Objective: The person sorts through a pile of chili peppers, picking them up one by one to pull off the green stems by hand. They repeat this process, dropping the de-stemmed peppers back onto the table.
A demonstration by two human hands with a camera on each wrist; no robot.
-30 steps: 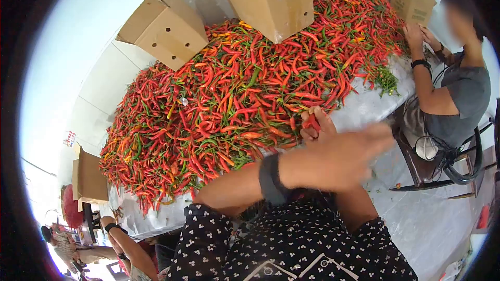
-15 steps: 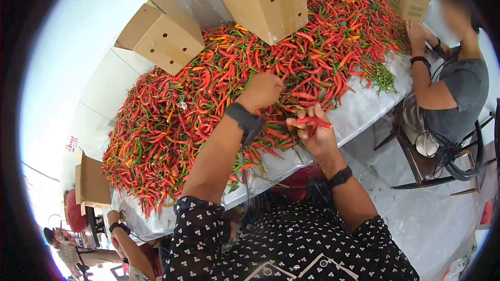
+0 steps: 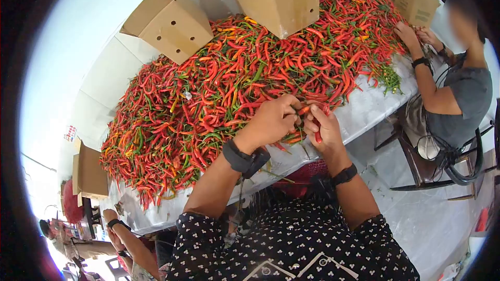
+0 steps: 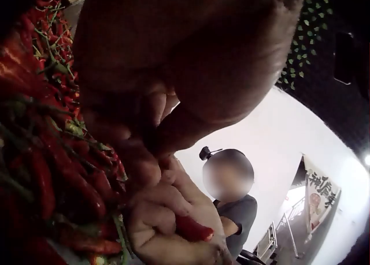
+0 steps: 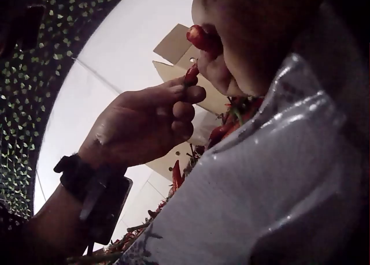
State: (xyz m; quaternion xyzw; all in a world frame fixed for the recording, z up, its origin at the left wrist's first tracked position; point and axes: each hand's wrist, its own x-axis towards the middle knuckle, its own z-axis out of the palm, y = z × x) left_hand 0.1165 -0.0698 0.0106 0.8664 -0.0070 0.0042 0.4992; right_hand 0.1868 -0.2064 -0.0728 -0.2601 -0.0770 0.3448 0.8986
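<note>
Pinching a slender orange-red chilli (image 3: 304, 110) between thumb and fingertips of the left hand (image 3: 271, 121), right up beside the right hand (image 3: 327, 131), and clasping a glossy red chilli (image 3: 318, 136) in the curled fingers of that right hand! Working, by the look of it, through only a tiny share: facing a huge loose mound of red, orange and green chillies (image 3: 229, 67) just beyond both hands, and probably leaving most of it unhandled. Not showing any clearly finished batch, so not settling the tally. Spotting two open brown cardboard boxes with round holes (image 3: 179, 31) (image 3: 294, 8) past the left hand, both leaning over the mound, plus another plain brown cardboard box (image 3: 91, 174) well out to that hand's left. Hiding their insides from view, so not giving away any contents.
</note>
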